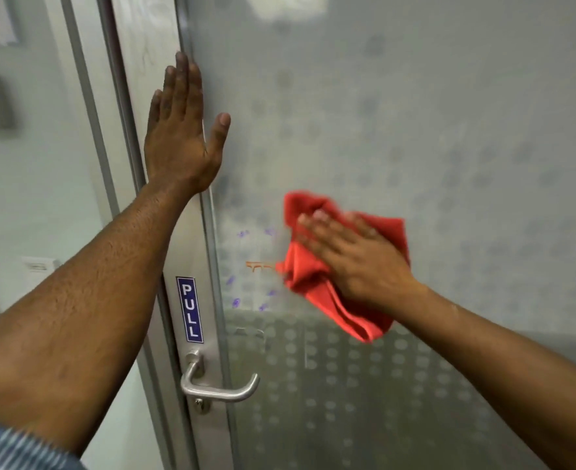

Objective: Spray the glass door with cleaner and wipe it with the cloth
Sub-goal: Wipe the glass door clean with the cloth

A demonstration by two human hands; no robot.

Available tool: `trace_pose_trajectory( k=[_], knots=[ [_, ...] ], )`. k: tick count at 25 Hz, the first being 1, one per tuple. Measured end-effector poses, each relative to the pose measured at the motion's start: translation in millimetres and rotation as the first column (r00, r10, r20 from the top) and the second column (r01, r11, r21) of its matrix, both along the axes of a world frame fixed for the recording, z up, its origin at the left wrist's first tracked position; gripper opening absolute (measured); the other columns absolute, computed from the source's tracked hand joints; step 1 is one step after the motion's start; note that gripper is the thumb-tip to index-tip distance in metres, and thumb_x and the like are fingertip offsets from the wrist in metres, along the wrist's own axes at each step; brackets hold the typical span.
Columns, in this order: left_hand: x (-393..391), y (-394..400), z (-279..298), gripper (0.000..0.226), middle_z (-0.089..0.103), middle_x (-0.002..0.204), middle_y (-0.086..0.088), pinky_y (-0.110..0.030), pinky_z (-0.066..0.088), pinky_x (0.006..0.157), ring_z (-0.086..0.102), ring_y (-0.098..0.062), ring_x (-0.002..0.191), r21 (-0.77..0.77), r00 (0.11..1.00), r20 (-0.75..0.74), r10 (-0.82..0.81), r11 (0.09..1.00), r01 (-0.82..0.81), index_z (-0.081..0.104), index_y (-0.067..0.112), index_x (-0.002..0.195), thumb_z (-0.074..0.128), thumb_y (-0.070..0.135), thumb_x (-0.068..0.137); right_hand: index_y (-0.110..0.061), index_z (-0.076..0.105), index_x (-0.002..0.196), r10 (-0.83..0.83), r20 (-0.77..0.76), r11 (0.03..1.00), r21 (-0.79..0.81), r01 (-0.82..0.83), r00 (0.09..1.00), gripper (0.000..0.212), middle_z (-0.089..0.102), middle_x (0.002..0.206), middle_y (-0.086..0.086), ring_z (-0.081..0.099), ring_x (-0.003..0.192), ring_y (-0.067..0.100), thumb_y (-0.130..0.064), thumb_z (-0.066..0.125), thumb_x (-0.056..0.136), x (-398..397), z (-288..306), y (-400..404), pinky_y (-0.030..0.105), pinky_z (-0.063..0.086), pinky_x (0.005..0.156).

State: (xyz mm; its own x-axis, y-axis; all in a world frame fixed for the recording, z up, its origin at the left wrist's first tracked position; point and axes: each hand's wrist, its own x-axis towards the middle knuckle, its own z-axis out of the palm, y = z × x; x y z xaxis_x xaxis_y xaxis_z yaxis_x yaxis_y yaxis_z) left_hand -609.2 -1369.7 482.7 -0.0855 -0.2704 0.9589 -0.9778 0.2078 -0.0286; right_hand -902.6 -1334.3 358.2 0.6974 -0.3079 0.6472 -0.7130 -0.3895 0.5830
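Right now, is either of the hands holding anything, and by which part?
Right hand presses the red cloth flat against the glass door, palm over its middle. Left hand holds nothing.

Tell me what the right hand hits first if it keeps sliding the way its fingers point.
The right hand, pressing the red cloth flat, points up-left along the glass door. Likely first: the purple marks, then the door frame.
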Motion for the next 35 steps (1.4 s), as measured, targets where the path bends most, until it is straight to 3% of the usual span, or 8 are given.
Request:
trace_pose_trajectory(
  k=[4,6,11,15,18,27,32,35],
  knots=[
    [14,-5,-8,0.069,-0.002,0.167,-0.010,-0.037,0.003,0.124,-0.002,-0.022,0.154,-0.017,0.999,-0.036,-0.020,1.000,0.019,0.000,0.011,0.158,0.023,0.049,0.104,-0.019,0.034,0.151,-0.010,0.527,0.986,-0.137,0.096,0.850,0.059,0.027,0.160,0.003,0.022,0.148,0.021,-0.034,0.046,0.095,36,100,-7,0.042,0.016,0.116],
    [19,-8,-8,0.068,-0.003,0.167,-0.010,-0.037,0.004,0.125,-0.003,-0.021,0.154,-0.009,0.999,-0.033,-0.037,0.999,0.037,0.000,0.011,0.158,0.020,0.049,0.105,-0.015,0.035,0.150,0.055,0.459,0.990,-0.138,0.010,0.887,0.062,0.029,0.159,0.006,0.024,0.147,0.024,-0.030,0.050,0.092,74,91,-17,0.040,0.012,0.116],
    [48,-12,-12,0.064,0.000,0.166,-0.016,-0.038,0.003,0.125,-0.001,-0.026,0.154,-0.005,0.992,0.000,-0.126,0.992,0.126,0.003,0.005,0.157,0.020,0.040,0.107,-0.017,0.031,0.152,0.096,-0.180,0.990,0.116,-0.075,0.979,0.064,0.024,0.160,0.002,0.020,0.148,0.020,-0.019,0.043,0.089,74,-28,-6,0.037,0.001,0.120],
    [47,-15,-14,0.062,0.002,0.166,-0.016,-0.036,0.005,0.125,0.001,-0.026,0.154,-0.047,0.988,-0.014,-0.151,0.987,0.151,0.007,0.005,0.157,0.023,0.038,0.107,-0.017,0.036,0.150,0.021,0.098,0.997,-0.079,-0.013,0.995,0.063,0.030,0.158,0.003,0.029,0.145,0.021,-0.026,0.043,0.088,60,76,-13,0.042,0.020,0.113],
    [45,-16,-14,0.063,0.004,0.166,-0.014,-0.033,0.005,0.125,0.002,-0.024,0.154,-0.062,0.977,-0.075,-0.197,0.979,0.193,0.008,0.006,0.157,0.025,0.040,0.107,-0.017,0.036,0.150,0.036,0.174,0.988,-0.155,-0.008,0.984,0.055,0.029,0.159,0.004,0.025,0.147,0.022,-0.036,0.039,0.098,97,132,-24,0.042,0.013,0.117],
    [48,-16,-20,0.064,0.007,0.166,-0.014,-0.041,0.011,0.124,0.005,-0.025,0.154,-0.038,0.997,0.008,-0.080,0.996,0.080,0.010,0.008,0.157,0.019,0.044,0.106,-0.020,0.040,0.148,0.119,-0.329,0.987,0.143,-0.076,0.937,0.057,0.032,0.157,-0.001,0.024,0.147,0.018,-0.025,0.036,0.091,81,-1,-8,0.036,0.002,0.119],
    [49,-14,-36,0.066,0.007,0.166,-0.013,-0.039,0.010,0.125,0.005,-0.024,0.154,-0.006,0.995,-0.010,-0.097,0.995,0.097,0.011,0.008,0.157,0.017,0.047,0.104,-0.022,0.036,0.150,0.005,0.106,0.999,-0.041,0.000,0.994,0.059,0.030,0.158,-0.001,0.027,0.146,0.017,-0.032,0.040,0.092,75,77,-11,0.042,0.018,0.115],
    [49,-15,-37,0.066,0.009,0.166,-0.013,-0.038,0.011,0.124,0.007,-0.024,0.153,-0.005,0.996,-0.009,-0.092,0.996,0.092,0.012,0.008,0.157,0.019,0.047,0.104,-0.019,0.038,0.149,0.082,0.076,0.996,-0.026,-0.080,0.994,0.059,0.030,0.158,0.002,0.027,0.146,0.019,-0.032,0.048,0.092,110,58,-20,0.040,0.010,0.117]
  ],
)
